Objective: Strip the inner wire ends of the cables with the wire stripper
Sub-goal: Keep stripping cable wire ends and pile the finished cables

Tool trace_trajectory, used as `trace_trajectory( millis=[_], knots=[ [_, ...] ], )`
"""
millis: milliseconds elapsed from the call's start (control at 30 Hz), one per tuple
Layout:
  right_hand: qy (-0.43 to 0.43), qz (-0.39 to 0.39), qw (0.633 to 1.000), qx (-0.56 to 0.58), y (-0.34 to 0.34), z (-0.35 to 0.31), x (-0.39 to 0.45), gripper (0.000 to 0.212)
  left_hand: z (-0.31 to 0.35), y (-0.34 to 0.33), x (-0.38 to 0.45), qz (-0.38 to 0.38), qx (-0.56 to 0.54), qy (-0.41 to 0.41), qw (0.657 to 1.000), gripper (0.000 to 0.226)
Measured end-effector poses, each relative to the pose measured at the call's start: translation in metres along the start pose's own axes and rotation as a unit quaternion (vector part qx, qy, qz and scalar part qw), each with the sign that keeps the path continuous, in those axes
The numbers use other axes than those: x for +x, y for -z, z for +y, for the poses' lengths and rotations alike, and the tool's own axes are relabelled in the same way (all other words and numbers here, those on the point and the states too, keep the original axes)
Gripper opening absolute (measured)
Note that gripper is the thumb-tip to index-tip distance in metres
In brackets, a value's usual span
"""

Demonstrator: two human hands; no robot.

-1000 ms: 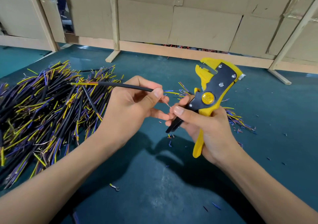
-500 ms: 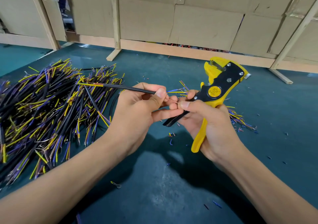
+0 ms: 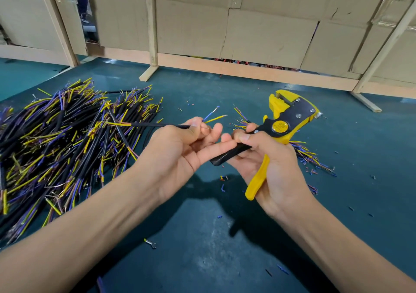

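We see our left hand (image 3: pixel 180 148) pinching a black cable (image 3: pixel 157 125) between thumb and fingers, just above the teal surface (image 3: pixel 202 236). The cable runs leftward over the big pile of cables (image 3: pixel 63 139), and from our grip its blue wire (image 3: pixel 210 112) and yellow wire (image 3: pixel 216 118) stick up and to the right, each with a bare tip. A thin copper strand shows at our fingertips.

Our right hand (image 3: pixel 267 168) grasps the wire stripper (image 3: pixel 281 130), fingers curled round its black and yellow handles, its head pointing up and right, away from the cable. The two hands touch at the fingertips.

A smaller bunch of cables (image 3: pixel 304 153) lies beyond the right hand, with snipped insulation bits (image 3: pixel 222 179) scattered around. A small ring terminal (image 3: pixel 151 243) lies nearer us. Cardboard panels (image 3: pixel 258 26) stand behind.
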State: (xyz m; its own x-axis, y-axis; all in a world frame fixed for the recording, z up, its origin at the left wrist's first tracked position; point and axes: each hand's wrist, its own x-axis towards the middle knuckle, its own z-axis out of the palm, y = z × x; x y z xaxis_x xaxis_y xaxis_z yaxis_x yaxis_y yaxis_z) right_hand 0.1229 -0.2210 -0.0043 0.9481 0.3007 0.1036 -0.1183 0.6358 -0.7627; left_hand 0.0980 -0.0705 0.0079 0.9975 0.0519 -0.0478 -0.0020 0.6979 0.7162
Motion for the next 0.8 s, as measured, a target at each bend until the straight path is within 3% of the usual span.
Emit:
trace_trajectory(
  millis=[133, 300, 567, 800],
  knots=[
    [0.024, -0.003, 0.999, -0.022, 0.005, -0.002, 0.001, 0.015, 0.001, 0.000, 0.000, -0.016, 0.053, -0.043, 0.998, 0.013],
    [0.068, 0.008, 0.983, -0.170, 0.009, -0.008, 0.002, 0.009, 0.002, 0.003, 0.000, -0.008, 0.155, -0.096, 0.983, 0.010],
    [0.132, -0.010, 0.968, -0.215, 0.016, -0.012, 0.004, 0.015, 0.005, 0.005, -0.001, -0.021, 0.207, -0.087, 0.974, 0.011],
    [0.130, -0.013, 0.963, -0.234, 0.019, -0.010, 0.004, 0.018, 0.005, 0.006, -0.002, -0.022, 0.235, -0.075, 0.969, 0.011]
  ],
)
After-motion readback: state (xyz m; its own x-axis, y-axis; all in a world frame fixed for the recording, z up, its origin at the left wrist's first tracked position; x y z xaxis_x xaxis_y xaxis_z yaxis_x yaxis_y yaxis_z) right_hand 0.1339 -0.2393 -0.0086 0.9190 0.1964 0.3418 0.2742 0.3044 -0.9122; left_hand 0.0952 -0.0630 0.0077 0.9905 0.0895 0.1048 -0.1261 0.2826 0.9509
